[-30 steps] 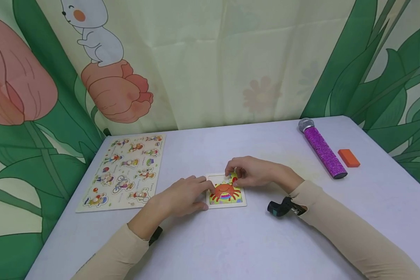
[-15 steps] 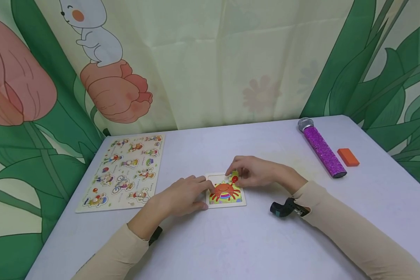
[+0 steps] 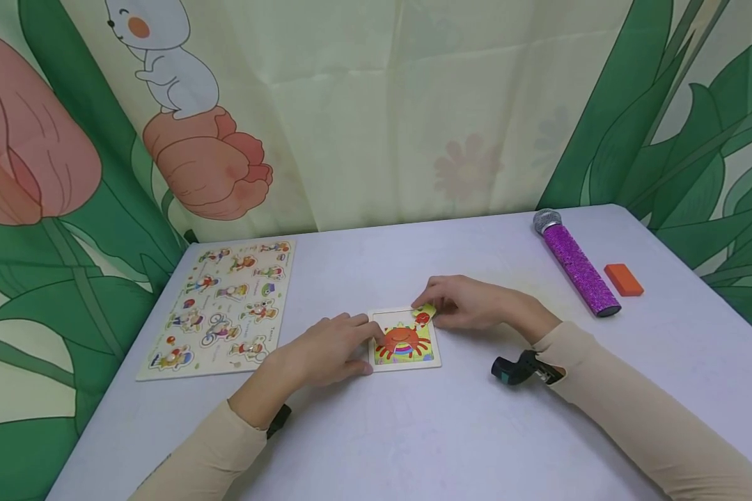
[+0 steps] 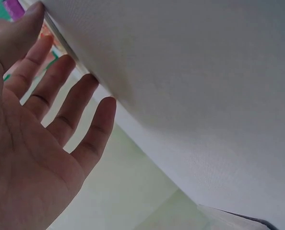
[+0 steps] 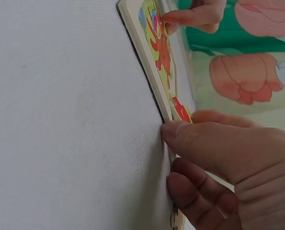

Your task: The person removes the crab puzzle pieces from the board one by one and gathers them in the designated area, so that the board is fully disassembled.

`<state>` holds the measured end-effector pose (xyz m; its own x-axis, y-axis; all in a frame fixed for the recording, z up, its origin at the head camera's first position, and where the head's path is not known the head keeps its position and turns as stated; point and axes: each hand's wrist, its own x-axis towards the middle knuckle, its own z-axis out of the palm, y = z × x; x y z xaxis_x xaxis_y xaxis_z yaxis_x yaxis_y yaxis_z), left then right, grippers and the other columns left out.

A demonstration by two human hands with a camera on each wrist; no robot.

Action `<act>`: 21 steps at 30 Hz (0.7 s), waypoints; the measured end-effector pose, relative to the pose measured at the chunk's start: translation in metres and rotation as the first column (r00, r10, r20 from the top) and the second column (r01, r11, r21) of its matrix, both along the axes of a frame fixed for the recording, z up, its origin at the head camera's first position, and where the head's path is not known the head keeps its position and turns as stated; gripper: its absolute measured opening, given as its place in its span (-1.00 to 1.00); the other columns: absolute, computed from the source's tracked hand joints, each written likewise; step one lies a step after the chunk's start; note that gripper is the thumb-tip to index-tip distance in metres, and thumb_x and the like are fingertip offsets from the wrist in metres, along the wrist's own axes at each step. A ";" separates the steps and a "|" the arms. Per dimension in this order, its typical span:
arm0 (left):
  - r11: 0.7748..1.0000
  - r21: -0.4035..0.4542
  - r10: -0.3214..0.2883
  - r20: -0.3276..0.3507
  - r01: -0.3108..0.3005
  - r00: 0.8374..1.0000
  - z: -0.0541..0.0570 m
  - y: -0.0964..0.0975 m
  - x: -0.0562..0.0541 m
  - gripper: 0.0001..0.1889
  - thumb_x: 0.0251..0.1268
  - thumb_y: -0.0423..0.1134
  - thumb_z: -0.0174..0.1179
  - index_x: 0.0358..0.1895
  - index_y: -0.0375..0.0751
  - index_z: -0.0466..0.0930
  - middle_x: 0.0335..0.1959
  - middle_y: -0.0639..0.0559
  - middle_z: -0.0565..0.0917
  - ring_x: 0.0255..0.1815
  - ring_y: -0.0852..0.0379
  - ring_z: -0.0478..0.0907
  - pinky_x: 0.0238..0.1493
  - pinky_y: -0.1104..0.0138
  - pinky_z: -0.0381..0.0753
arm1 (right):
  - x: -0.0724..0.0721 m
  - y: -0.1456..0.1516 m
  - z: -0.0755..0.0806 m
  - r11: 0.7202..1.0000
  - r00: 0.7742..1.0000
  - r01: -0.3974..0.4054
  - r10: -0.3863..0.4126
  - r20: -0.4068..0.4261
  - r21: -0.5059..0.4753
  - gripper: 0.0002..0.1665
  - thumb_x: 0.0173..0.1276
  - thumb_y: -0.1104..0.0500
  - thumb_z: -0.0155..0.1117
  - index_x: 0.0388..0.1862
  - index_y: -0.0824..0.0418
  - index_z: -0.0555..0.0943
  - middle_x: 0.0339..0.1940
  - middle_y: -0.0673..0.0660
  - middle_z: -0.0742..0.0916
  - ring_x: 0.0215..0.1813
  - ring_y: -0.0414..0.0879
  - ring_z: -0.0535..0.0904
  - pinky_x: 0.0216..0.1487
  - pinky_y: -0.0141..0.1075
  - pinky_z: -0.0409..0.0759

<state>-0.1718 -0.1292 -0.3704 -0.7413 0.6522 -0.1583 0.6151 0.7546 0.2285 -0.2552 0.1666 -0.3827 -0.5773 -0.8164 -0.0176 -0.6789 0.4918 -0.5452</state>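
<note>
A small square crab jigsaw puzzle [image 3: 388, 319] lies in its wooden frame at the middle of the table. A red crab [image 3: 404, 342] on yellow fills its lower part, and bare pale base shows at the upper left. My left hand [image 3: 332, 351] rests at the frame's left edge, index fingertip on the crab picture, the other fingers loosely extended. At the upper right corner my right hand [image 3: 470, 303] pinches a yellow puzzle piece [image 3: 423, 317] with a red claw on it. In the right wrist view this puzzle piece [image 5: 182, 111] sits tilted at the frame's corner, partly hidden behind the thumb.
To the left lies a large board [image 3: 209, 362] with several cartoon figures. A glittery purple microphone [image 3: 576, 264] and an orange block [image 3: 624, 280] lie at the back right. A wooden edge [image 5: 176, 219] shows below my right fingers. A printed curtain [image 3: 351, 139] hangs behind the table.
My right hand has shifted a little to the right and away from me, moving the claw piece outward over the frame's upper right corner. My left hand has stayed in place.
</note>
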 end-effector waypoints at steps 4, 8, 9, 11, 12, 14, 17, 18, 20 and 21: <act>1.000 -0.002 0.001 0.000 -0.001 1.000 0.000 0.000 0.000 -0.58 0.31 -0.03 0.42 0.19 0.16 0.56 0.02 0.22 0.58 -0.11 0.16 0.45 -0.08 0.21 0.53 | -0.001 0.003 -0.001 1.000 1.000 0.010 -0.010 0.013 -0.024 -0.56 0.36 0.20 0.46 0.22 0.09 0.70 -0.16 -0.05 0.64 -0.19 -0.19 0.55 -0.06 -0.26 0.60; 1.000 0.000 0.001 0.006 -0.001 1.000 -0.001 -0.001 0.000 -0.59 0.32 -0.04 0.42 0.19 0.16 0.56 0.03 0.22 0.58 -0.08 0.16 0.46 -0.06 0.20 0.54 | -0.001 0.002 -0.004 0.998 0.999 0.031 -0.030 0.013 -0.054 -0.59 0.33 0.10 0.50 0.15 0.07 0.73 -0.16 -0.05 0.65 -0.18 -0.15 0.55 -0.09 -0.29 0.60; 1.000 0.001 0.001 0.007 -0.001 1.000 -0.001 -0.001 0.000 -0.59 0.32 -0.04 0.42 0.19 0.16 0.56 0.03 0.22 0.58 -0.08 0.16 0.46 -0.05 0.20 0.54 | -0.001 0.001 -0.005 0.998 0.999 0.042 -0.041 0.016 -0.057 -0.61 0.32 0.08 0.51 0.13 0.05 0.73 -0.16 -0.06 0.65 -0.18 -0.15 0.55 -0.09 -0.30 0.61; 1.000 0.002 0.003 0.010 -0.003 1.000 -0.001 -0.001 0.000 -0.59 0.32 -0.04 0.42 0.19 0.17 0.56 0.04 0.22 0.58 -0.07 0.15 0.46 -0.04 0.19 0.54 | 0.000 -0.001 -0.006 0.997 0.998 0.060 -0.060 0.011 -0.053 -0.63 0.30 0.08 0.53 0.09 0.04 0.73 -0.15 -0.07 0.65 -0.17 -0.15 0.56 -0.09 -0.32 0.62; 1.000 0.002 0.003 0.011 -0.003 1.000 -0.001 -0.001 0.000 -0.59 0.32 -0.04 0.42 0.19 0.17 0.56 0.05 0.22 0.58 -0.07 0.15 0.47 -0.04 0.19 0.55 | 0.000 -0.001 -0.007 0.997 0.998 0.067 -0.067 0.009 -0.050 -0.64 0.30 0.09 0.53 0.07 0.04 0.73 -0.14 -0.07 0.65 -0.18 -0.15 0.56 -0.10 -0.32 0.62; 1.000 0.004 0.003 0.013 -0.003 1.000 -0.002 -0.001 -0.001 -0.59 0.32 -0.03 0.41 0.19 0.17 0.56 0.06 0.22 0.58 -0.06 0.15 0.47 -0.03 0.19 0.55 | 0.000 -0.002 -0.007 0.996 0.997 0.074 -0.074 0.005 -0.040 -0.65 0.29 0.10 0.54 0.06 0.03 0.73 -0.14 -0.07 0.65 -0.18 -0.16 0.57 -0.10 -0.32 0.62; 1.000 0.005 0.002 0.012 -0.002 1.000 -0.002 -0.001 -0.001 -0.59 0.33 -0.03 0.41 0.19 0.17 0.56 0.06 0.21 0.58 -0.06 0.15 0.47 -0.02 0.19 0.55 | -0.001 -0.001 -0.006 0.997 0.997 0.072 -0.072 -0.001 -0.027 -0.65 0.30 0.11 0.53 0.07 0.04 0.74 -0.13 -0.08 0.65 -0.18 -0.18 0.58 -0.08 -0.32 0.63; 1.000 0.004 0.002 0.011 -0.002 1.000 -0.001 -0.001 -0.001 -0.59 0.33 -0.03 0.41 0.20 0.17 0.56 0.05 0.21 0.58 -0.06 0.15 0.47 -0.02 0.19 0.55 | -0.001 -0.001 -0.006 0.997 0.998 0.068 -0.068 -0.005 -0.021 -0.64 0.31 0.11 0.53 0.08 0.04 0.74 -0.13 -0.09 0.65 -0.17 -0.19 0.58 -0.07 -0.32 0.63; 1.000 0.002 0.002 0.007 -0.002 1.000 -0.001 -0.001 -0.001 -0.59 0.33 -0.03 0.41 0.20 0.18 0.56 0.05 0.21 0.58 -0.06 0.15 0.47 -0.03 0.19 0.55 | -0.001 0.000 -0.005 0.998 0.998 0.060 -0.060 -0.020 -0.010 -0.62 0.32 0.10 0.52 0.12 0.06 0.74 -0.12 -0.09 0.66 -0.17 -0.19 0.58 -0.07 -0.32 0.63; 1.000 0.002 0.002 0.006 -0.002 1.000 -0.001 -0.001 -0.001 -0.59 0.33 -0.03 0.41 0.20 0.17 0.56 0.05 0.21 0.58 -0.06 0.15 0.47 -0.02 0.19 0.55 | -0.001 0.001 -0.004 0.998 0.998 0.060 -0.060 -0.029 -0.006 -0.59 0.32 0.10 0.51 0.14 0.08 0.73 -0.13 -0.09 0.66 -0.18 -0.19 0.58 -0.07 -0.32 0.63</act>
